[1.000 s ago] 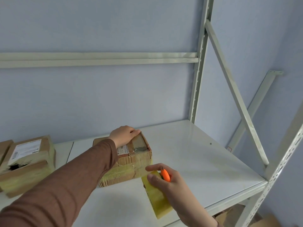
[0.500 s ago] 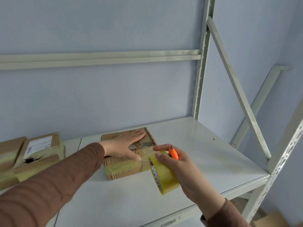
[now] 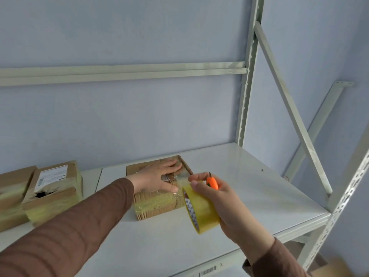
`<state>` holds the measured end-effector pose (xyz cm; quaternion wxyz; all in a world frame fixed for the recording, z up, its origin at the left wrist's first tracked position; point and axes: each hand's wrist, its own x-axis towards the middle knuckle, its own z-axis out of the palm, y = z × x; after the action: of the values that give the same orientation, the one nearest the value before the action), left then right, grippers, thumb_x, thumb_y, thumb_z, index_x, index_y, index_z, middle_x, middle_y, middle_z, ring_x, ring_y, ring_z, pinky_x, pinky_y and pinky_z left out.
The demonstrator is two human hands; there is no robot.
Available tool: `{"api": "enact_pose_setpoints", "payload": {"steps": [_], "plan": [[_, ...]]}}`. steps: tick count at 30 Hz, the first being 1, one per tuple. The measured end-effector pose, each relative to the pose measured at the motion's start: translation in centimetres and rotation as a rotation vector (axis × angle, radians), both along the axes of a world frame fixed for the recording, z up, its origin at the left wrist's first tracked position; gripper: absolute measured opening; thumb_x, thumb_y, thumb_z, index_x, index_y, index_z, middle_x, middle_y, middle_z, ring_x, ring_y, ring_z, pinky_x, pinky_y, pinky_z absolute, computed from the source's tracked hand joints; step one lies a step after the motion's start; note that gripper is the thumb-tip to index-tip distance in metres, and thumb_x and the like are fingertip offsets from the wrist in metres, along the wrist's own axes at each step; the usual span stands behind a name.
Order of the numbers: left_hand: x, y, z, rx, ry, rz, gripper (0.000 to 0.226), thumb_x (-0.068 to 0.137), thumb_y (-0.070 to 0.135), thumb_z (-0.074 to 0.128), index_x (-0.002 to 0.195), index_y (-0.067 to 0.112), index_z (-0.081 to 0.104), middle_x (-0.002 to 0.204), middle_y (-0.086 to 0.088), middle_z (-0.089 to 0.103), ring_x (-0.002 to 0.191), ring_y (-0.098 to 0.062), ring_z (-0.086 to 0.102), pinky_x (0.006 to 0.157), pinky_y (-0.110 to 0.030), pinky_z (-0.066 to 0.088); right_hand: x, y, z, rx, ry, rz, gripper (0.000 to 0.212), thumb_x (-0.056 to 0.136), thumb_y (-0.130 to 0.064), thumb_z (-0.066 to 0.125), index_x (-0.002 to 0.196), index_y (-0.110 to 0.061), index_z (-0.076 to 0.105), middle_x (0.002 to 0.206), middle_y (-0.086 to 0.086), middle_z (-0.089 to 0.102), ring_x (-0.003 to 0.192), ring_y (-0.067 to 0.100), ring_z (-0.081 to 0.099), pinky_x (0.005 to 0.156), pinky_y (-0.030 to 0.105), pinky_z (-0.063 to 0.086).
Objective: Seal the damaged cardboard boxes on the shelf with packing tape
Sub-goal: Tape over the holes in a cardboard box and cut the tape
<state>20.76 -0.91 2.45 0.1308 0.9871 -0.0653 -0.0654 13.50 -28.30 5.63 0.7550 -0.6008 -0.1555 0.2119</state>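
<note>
Worn taped box [image 3: 157, 204] flat on shelf [image 3: 249, 186]; yellow tape roll [image 3: 201, 212] raised alongside.

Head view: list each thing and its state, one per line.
Middle box: closed, taped, pressed flat by the left hand.
Tape roll: gripped by the right hand, strip running to the box.
Orange cutter: in the right hand, blade out.
Labelled box: torn open.

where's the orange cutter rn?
Head view, right of centre: the orange cutter is in the right hand together with the tape roll, beside the box on the shelf.
</note>
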Motion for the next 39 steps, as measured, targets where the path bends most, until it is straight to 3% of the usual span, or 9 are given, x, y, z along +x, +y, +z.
{"api": "enact_pose_setpoints", "payload": {"steps": [6,14,18,20,25,29,31,35,39], "plan": [[-0.6,0.0,-0.5,0.037,-0.057,-0.098,0.079,0.092,0.071,0.054,0.156,0.058,0.011,0.168,0.021,-0.009,0.15,0.003,-0.019,0.121,-0.029,-0.01,-0.4,-0.7,-1.2,0.012,0.065,-0.006,0.011,0.09,-0.021,0.075,0.1,-0.016,0.074,0.089,0.009,0.074,0.078,0.023,0.068,0.069,0.034,0.054],[-1.0,-1.6,-0.5,-0.005,-0.003,-0.119,0.064,0.107,0.045,0.045,0.162,0.042,0.011,0.17,0.015,-0.005,0.153,0.002,-0.009,0.126,-0.027,-0.002,-0.2,-0.4,-1.9,-0.072,0.016,-0.023,0.009,0.09,-0.027,0.078,0.099,-0.025,0.075,0.09,0.007,0.073,0.08,0.021,0.067,0.075,0.037,0.051],[-2.7,-2.1,-1.6,0.207,-0.287,-0.081,0.063,0.105,0.051,0.043,0.162,0.043,0.016,0.17,0.017,0.013,0.156,-0.004,0.013,0.125,-0.034,0.023,-0.1,-0.7,-2.6,-0.112,-0.019,-0.007,0.026,0.075,-0.042,0.079,0.098,-0.03,0.076,0.092,0.006,0.073,0.082,0.021,0.067,0.077,0.038,0.051],[-3.3,-2.3,-1.8,0.19,-0.335,-0.059,0.06,0.105,0.049,0.046,0.16,0.045,0.023,0.166,0.02,0.025,0.153,-0.002,0.023,0.122,-0.034,0.032,-0.1,-0.7,-3.0,-0.121,-0.024,-0.006,0.029,0.073,-0.043,0.078,0.098,-0.03,0.077,0.094,0.01,0.072,0.083,0.022,0.066,0.079,0.039,0.051],[-2.9,-3.5,-1.1,0.141,-0.262,-0.027,0.056,0.106,0.04,0.046,0.158,0.048,0.027,0.166,0.022,0.023,0.154,-0.007,0.021,0.122,-0.037,0.025,-0.1,-0.9,-4.1,-0.191,-0.04,-0.013,0.033,0.074,-0.049,0.077,0.103,-0.034,0.076,0.104,0.018,0.071,0.086,0.022,0.064,0.083,0.039,0.048],[-4.0,-2.1,-1.4,0.228,-0.214,-0.041,0.068,0.104,0.057,0.038,0.158,0.055,-0.003,0.171,0.015,-0.009,0.158,-0.015,0.002,0.126,-0.042,0.009,-0.1,-1.3,-4.7,-0.214,-0.055,0.004,0.034,0.075,-0.047,0.076,0.107,-0.037,0.076,0.108,0.019,0.069,0.09,0.021,0.065,0.085,0.036,0.047],[-4.5,-1.3,-1.5,0.267,-0.195,0.017,0.07,0.103,0.064,0.034,0.156,0.056,-0.012,0.171,0.006,-0.013,0.158,-0.018,-0.003,0.125,-0.039,-0.001,-0.1,-1.5,-4.8,-0.214,-0.052,0.009,0.03,0.079,-0.043,0.077,0.108,-0.038,0.076,0.116,0.02,0.069,0.092,0.022,0.067,0.086,0.036,0.05],[-4.6,-1.8,-0.6,0.196,-0.134,0.099,0.06,0.105,0.06,0.034,0.157,0.057,0.006,0.172,0.003,0.008,0.159,-0.018,0.008,0.127,-0.038,0.011,-0.3,-1.5,-4.9,-0.218,-0.055,0.015,0.026,0.093,-0.025,0.074,0.112,-0.042,0.076,0.123,0.014,0.07,0.11,0.031,0.068,0.094,0.035,0.051],[-3.4,-1.6,4.0,0.009,-0.038,0.077,0.051,0.107,0.049,0.045,0.156,0.045,0.033,0.16,0.008,0.042,0.146,-0.019,0.042,0.117,-0.03,0.034,0.4,-1.7,-2.3,-0.094,-0.054,0.0,0.038,0.092,-0.015,0.071,0.123,-0.037,0.073,0.126,0.009,0.071,0.119,0.029,0.066,0.109,0.041,0.046]]}}
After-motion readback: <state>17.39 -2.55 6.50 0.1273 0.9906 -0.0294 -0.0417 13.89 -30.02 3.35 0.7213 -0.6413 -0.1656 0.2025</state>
